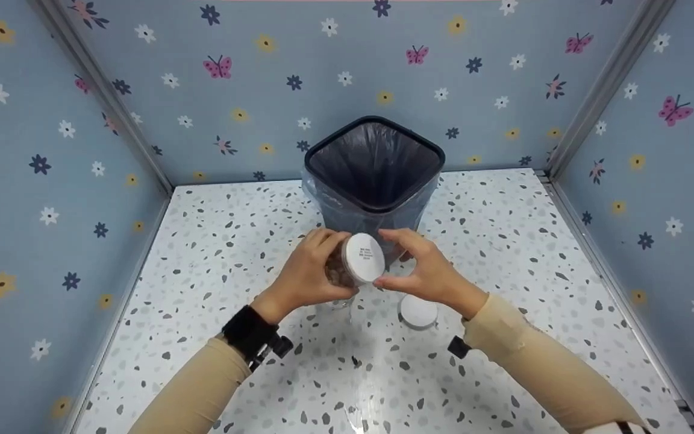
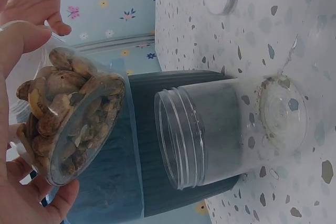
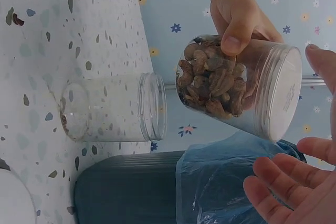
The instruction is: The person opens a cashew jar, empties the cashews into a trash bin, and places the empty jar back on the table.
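Sleeved forearms, tan, nearest the head camera, both reaching forward over the speckled table [image 1: 214,241].

Left hand [image 1: 308,274]: curled round body of clear jar of nuts [image 1: 347,265], thumb across the side, fingers under the base end. Jar lifted off the table, tipped on its side, long axis roughly level and pointing from left hand toward right. Nuts heaped toward the base end, as seen from the right wrist [image 3: 212,82].

Right hand [image 1: 422,271]: at the capped end of the jar, fingertips spread about the rim of the white lid [image 1: 364,258]; from the right wrist view, fingers [image 3: 278,187] loosely extended, not plainly clamped on the lid. Lid seated on the jar, printed face toward the head camera. Lid end nearer the right hand, base end in the left.

Below the held jar: second clear jar [image 2: 210,137], empty, uncapped, standing upright on the table, mouth up; a few crumbs at its bottom.

Loose white lid [image 1: 417,311]: flat on the table, just beside the right wrist, apart from the empty jar.

Dark bin [image 1: 375,166]: lined with blue-tinted bag, open top, just behind both hands.

Enclosure walls [image 1: 52,150]: blue, flower and butterfly print, on three sides.
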`<action>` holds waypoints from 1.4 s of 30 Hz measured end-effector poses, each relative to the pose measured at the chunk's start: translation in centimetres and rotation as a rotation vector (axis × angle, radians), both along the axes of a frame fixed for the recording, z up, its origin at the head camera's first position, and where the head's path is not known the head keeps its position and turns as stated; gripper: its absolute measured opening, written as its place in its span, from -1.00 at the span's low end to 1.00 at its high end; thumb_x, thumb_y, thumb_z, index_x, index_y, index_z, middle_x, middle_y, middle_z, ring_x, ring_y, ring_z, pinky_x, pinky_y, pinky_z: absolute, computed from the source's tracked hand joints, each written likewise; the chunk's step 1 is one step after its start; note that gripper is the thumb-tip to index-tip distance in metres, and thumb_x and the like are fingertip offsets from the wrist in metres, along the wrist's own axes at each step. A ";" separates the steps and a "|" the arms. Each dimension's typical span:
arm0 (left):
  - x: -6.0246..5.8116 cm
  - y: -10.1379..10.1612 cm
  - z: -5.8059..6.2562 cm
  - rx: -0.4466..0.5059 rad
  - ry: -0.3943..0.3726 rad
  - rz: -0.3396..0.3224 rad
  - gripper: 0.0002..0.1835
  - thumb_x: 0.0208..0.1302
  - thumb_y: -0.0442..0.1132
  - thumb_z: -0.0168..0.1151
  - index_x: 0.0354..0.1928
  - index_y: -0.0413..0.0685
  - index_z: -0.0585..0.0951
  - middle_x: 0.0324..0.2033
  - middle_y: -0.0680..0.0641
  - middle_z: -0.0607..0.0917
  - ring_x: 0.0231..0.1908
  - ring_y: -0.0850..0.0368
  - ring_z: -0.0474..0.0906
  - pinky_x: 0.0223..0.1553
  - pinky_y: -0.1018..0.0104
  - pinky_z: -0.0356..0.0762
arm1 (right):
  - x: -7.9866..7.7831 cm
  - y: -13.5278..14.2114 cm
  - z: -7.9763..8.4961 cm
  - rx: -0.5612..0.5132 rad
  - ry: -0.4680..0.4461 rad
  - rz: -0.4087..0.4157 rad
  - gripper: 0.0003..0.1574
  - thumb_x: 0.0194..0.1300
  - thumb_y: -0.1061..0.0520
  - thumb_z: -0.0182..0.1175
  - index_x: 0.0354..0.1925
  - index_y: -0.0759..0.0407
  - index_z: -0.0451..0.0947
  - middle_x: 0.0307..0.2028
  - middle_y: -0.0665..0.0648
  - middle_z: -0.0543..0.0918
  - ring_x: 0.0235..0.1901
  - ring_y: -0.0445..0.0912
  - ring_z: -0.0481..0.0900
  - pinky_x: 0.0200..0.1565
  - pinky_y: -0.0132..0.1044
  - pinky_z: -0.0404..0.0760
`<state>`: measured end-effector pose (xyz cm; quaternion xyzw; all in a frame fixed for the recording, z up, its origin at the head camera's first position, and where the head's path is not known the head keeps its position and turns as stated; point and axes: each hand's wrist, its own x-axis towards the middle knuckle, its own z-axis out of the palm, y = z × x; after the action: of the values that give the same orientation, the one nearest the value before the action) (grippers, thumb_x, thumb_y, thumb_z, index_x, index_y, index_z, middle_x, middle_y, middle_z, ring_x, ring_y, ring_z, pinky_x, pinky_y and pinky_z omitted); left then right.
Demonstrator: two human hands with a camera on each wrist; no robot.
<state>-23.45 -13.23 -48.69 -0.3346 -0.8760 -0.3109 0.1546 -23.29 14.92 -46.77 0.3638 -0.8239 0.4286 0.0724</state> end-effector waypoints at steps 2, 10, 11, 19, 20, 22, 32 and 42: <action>0.0 0.2 0.0 -0.006 0.010 -0.002 -0.02 -0.15 0.06 0.78 0.36 -0.14 0.60 0.09 -0.16 0.67 0.09 -0.10 0.57 0.17 -0.07 0.67 | 0.0 -0.1 0.0 0.005 -0.012 0.002 0.04 0.15 0.06 0.69 0.46 0.38 0.48 0.27 0.34 0.66 -0.05 0.18 0.70 -0.05 -0.09 0.75; 0.2 1.0 -0.1 -0.037 0.049 -0.007 -0.02 -0.16 0.11 0.77 0.34 -0.14 0.60 0.06 -0.16 0.68 0.05 -0.10 0.58 0.16 -0.09 0.65 | 0.2 -0.7 -0.1 0.030 -0.045 0.006 0.05 0.17 0.02 0.67 0.48 0.37 0.45 0.27 0.31 0.65 -0.03 0.11 0.67 -0.03 -0.10 0.76; 0.3 1.1 -0.1 -0.042 0.049 -0.008 -0.02 -0.15 0.12 0.77 0.35 -0.14 0.60 0.06 -0.16 0.68 0.04 -0.10 0.58 0.15 -0.09 0.66 | 0.2 -0.8 -0.1 0.033 -0.052 0.003 0.06 0.17 0.01 0.67 0.48 0.37 0.44 0.26 0.30 0.64 -0.02 0.09 0.66 -0.02 -0.11 0.76; 0.6 1.7 -0.2 -0.052 0.039 -0.003 -0.07 -0.05 0.13 0.73 0.35 -0.12 0.60 0.06 -0.16 0.67 -0.01 -0.10 0.57 0.09 -0.10 0.67 | 0.4 -1.0 -0.2 0.064 -0.109 -0.043 0.13 0.15 -0.04 0.69 0.49 0.37 0.41 0.24 0.29 0.63 -0.08 0.05 0.65 -0.06 -0.16 0.71; 0.6 1.8 -0.2 -0.055 0.038 0.001 -0.08 -0.03 0.14 0.72 0.35 -0.12 0.60 0.06 -0.16 0.67 -0.02 -0.10 0.57 0.09 -0.10 0.67 | 0.4 -1.1 -0.2 0.070 -0.113 -0.051 0.13 0.14 -0.04 0.69 0.49 0.36 0.41 0.23 0.29 0.63 -0.09 0.05 0.65 -0.06 -0.14 0.71; 0.6 2.0 -0.2 -0.060 0.038 0.009 -0.09 -0.02 0.15 0.71 0.35 -0.11 0.60 0.05 -0.16 0.67 -0.02 -0.10 0.56 0.09 -0.10 0.66 | 0.4 -1.2 -0.1 0.076 -0.116 -0.063 0.13 0.14 -0.06 0.70 0.49 0.36 0.41 0.22 0.29 0.63 -0.09 0.04 0.64 -0.05 -0.06 0.73; 0.6 2.9 -0.4 -0.037 -0.003 0.015 -0.05 -0.07 0.11 0.72 0.36 -0.17 0.58 0.08 -0.17 0.67 0.04 -0.11 0.54 0.14 -0.06 0.63 | 0.5 -1.2 -0.2 0.047 -0.132 -0.105 -0.03 0.19 -0.08 0.64 0.40 0.31 0.48 0.13 0.24 0.63 -0.18 -0.06 0.58 -0.12 -0.18 0.68; 1.0 3.8 -1.0 0.003 -0.098 -0.017 0.05 -0.06 0.16 0.77 0.43 -0.17 0.52 0.20 -0.16 0.66 0.13 -0.11 0.56 0.21 -0.02 0.65 | 0.5 -0.4 -0.3 0.029 -0.147 -0.133 -0.07 0.11 -0.06 0.65 0.30 0.29 0.51 0.06 0.23 0.63 -0.24 -0.10 0.56 -0.20 -0.25 0.62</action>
<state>-22.42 -9.39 -49.65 -0.3262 -0.8792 -0.3297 0.1092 -22.83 14.57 -47.10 0.2770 -0.8553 0.4365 0.0349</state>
